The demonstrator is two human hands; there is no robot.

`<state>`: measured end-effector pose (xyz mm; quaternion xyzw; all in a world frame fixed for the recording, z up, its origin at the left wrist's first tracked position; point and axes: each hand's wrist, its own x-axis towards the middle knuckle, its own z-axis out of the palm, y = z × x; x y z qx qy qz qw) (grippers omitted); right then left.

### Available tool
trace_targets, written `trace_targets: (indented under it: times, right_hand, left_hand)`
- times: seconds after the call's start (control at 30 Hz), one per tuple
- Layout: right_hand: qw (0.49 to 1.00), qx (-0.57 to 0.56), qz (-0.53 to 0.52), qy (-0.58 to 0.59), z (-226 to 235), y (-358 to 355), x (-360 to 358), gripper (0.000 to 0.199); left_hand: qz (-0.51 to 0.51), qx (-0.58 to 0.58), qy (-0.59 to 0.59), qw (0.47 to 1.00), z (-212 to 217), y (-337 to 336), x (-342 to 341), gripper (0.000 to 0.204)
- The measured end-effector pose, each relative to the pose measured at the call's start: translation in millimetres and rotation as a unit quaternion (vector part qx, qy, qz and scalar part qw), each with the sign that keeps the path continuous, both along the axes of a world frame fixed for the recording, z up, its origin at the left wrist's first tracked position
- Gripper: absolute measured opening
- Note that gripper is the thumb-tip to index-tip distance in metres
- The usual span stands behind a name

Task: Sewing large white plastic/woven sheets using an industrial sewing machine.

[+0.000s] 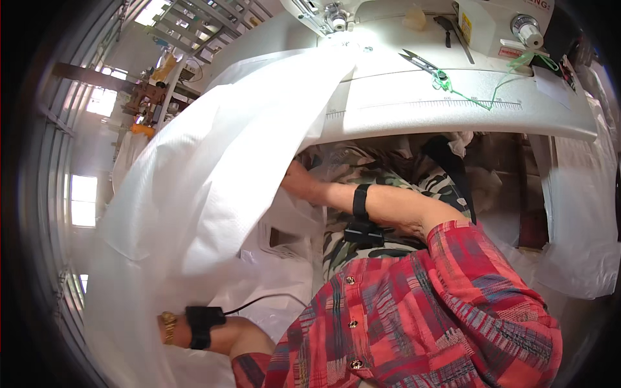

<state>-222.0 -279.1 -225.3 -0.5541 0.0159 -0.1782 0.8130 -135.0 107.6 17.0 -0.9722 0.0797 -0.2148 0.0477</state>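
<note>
A large sheet of white, slightly see-through woven material [213, 168] runs from the lit needle area of a sewing machine [337, 22] over the table's edge, down the left side. My right hand [303, 182] reaches left across my lap. Its back shows, but its fingers pass behind the sheet, so their grip is hidden. At the lower left is my left forearm [226, 334], with a gold watch [169, 328] at the wrist. The sheet covers my left hand beyond the watch, and its fingers cannot be seen.
On the machine table [401, 119] lie thread snips [422, 64] tied with green cord [482, 103], and a dark-handled tool [445, 29]. More white sheeting [272, 291] lies beneath the hanging sheet. Clear plastic [582, 226] hangs at the right. A metal grille stands far left.
</note>
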Motion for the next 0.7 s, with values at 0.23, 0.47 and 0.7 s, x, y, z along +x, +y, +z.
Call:
trace_targets:
  times: [0.23,0.47,0.7]
  right_hand:
    - [0.961,-0.182,0.167,0.125,-18,-24,-63,0.03]
    - [0.889,-0.212,0.395,-0.094,107,-40,-168,0.032]
    - [0.978,0.021,0.062,0.196,37,-65,-180,0.032]
  left_hand:
    - [0.108,0.133,-0.211,0.962,98,11,41,0.075]
    - [0.217,0.256,-0.386,0.859,130,27,57,0.079]
    - [-0.068,0.125,0.222,0.965,-83,61,60,0.034]
